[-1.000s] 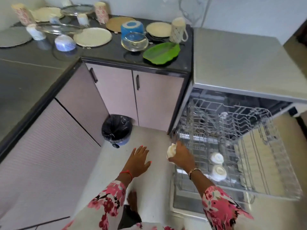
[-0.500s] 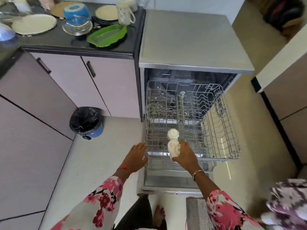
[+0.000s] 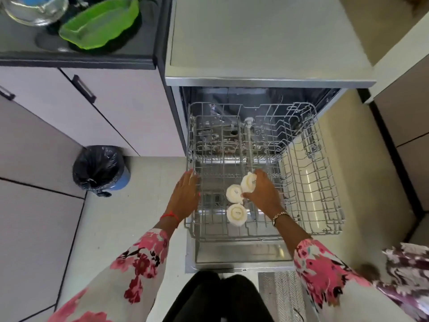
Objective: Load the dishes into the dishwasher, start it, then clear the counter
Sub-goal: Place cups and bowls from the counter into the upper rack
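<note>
head view: just below centre i see the right hand (image 3: 262, 194) gripping a small white ceramic cup (image 3: 248, 183) bottom-up in the pulled-out grey wire dishwasher rack (image 3: 313, 182), just beside a second white cup (image 3: 234, 193) and near a third white cup (image 3: 236, 213). the left hand (image 3: 185, 194), fingers straight, rests on the rack's left rim.

right hand (image 3: 262, 194) gripping white cup (image 3: 248, 182) over pulled-out rack (image 3: 311, 182); left hand (image 3: 185, 194) on rack edge

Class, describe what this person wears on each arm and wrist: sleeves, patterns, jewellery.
Both arms wear loose, pale sleeves printed with pink and red flowers: left sleeve, right sleeve. A red thread circles the left wrist; a thin gold-coloured bracelet sits on the right wrist.
</note>
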